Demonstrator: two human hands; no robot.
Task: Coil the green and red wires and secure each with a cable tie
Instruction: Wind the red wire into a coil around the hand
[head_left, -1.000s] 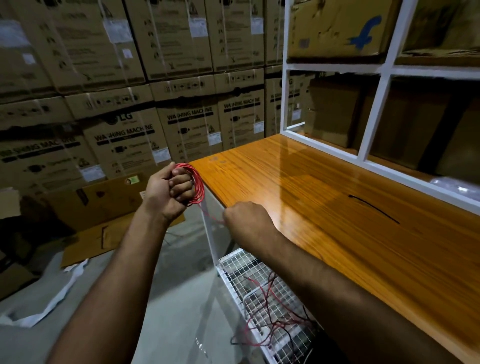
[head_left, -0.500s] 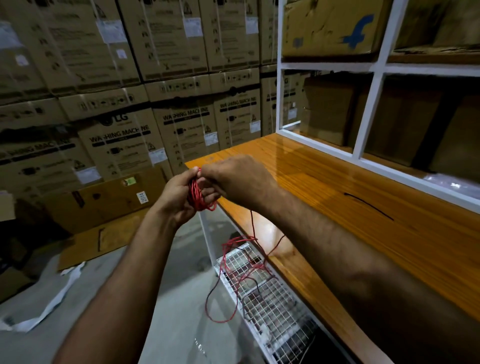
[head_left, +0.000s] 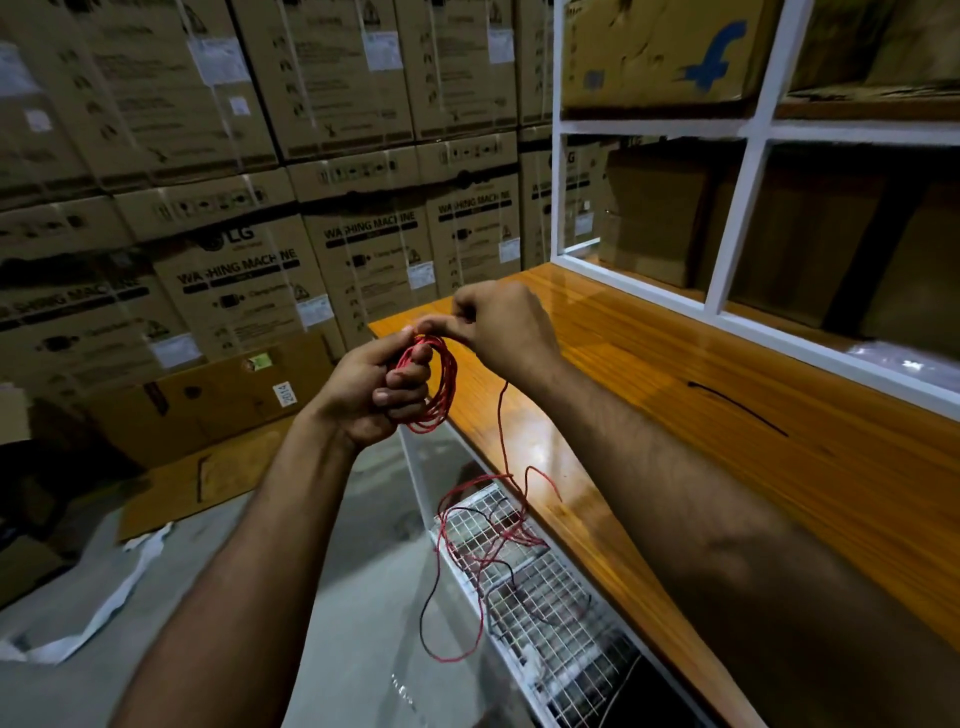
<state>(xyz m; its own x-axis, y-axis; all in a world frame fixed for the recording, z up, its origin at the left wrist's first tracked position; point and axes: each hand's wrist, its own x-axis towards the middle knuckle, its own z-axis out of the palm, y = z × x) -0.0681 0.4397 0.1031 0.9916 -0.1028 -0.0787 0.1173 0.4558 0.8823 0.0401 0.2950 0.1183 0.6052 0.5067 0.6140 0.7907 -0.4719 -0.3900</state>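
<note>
My left hand (head_left: 370, 387) grips a small coil of red wire (head_left: 441, 382) wound round its fingers, held off the left end of the wooden table (head_left: 727, 441). Just above the coil, my right hand (head_left: 501, 330) pinches the running strand of the same red wire at the coil's top. From there the loose red wire tail (head_left: 501, 431) hangs down and lies in tangled loops over a white wire basket (head_left: 545, 597) under the table. A black cable tie (head_left: 737, 408) lies on the tabletop to the right. No green wire shows.
Stacked cardboard washing machine boxes (head_left: 249, 270) fill the wall behind. A white shelf frame (head_left: 737, 223) with boxes stands along the table's far side. Flattened cardboard (head_left: 208, 410) and white strips (head_left: 104, 608) lie on the grey floor at left.
My right hand rose from below the table edge to the coil and laid another turn of red wire on it. The loose tail lifted and now hangs shorter over the basket.
</note>
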